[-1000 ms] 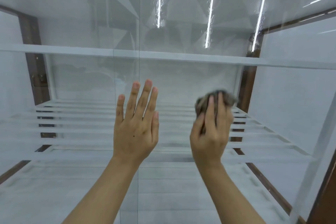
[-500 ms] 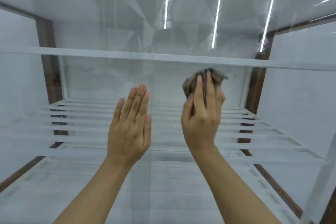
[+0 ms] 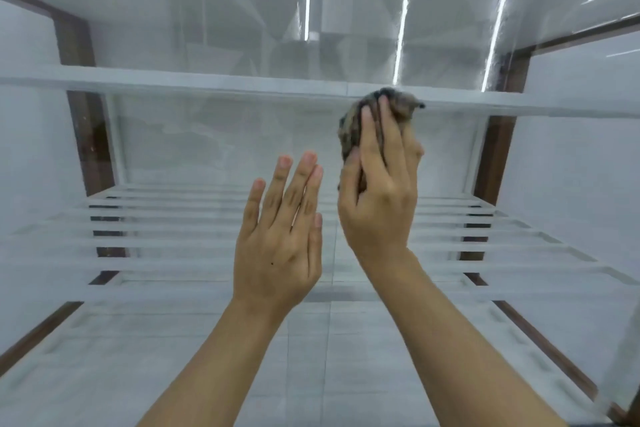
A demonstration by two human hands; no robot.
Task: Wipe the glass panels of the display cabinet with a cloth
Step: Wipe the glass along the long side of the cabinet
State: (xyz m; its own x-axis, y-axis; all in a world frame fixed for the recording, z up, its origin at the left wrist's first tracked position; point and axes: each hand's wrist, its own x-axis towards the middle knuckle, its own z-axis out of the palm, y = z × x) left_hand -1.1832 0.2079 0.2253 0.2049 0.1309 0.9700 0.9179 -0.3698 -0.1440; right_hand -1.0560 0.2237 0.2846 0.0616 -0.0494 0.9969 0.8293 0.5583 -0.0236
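My right hand [image 3: 377, 204] grips a bunched grey-brown cloth [image 3: 398, 102], fingers curled over it and close together, holding it to the front glass panel [image 3: 207, 142]. The cloth sits level with the upper white shelf [image 3: 194, 83], right of centre. My left hand [image 3: 277, 246] is flat, fingers straight and nearly together, palm toward the glass just left of the right hand; can't tell if it touches. Slatted white shelf [image 3: 166, 229] lower inside, dark wooden frame [image 3: 83, 107] at the sides, light strips [image 3: 401, 28] reflected up top.
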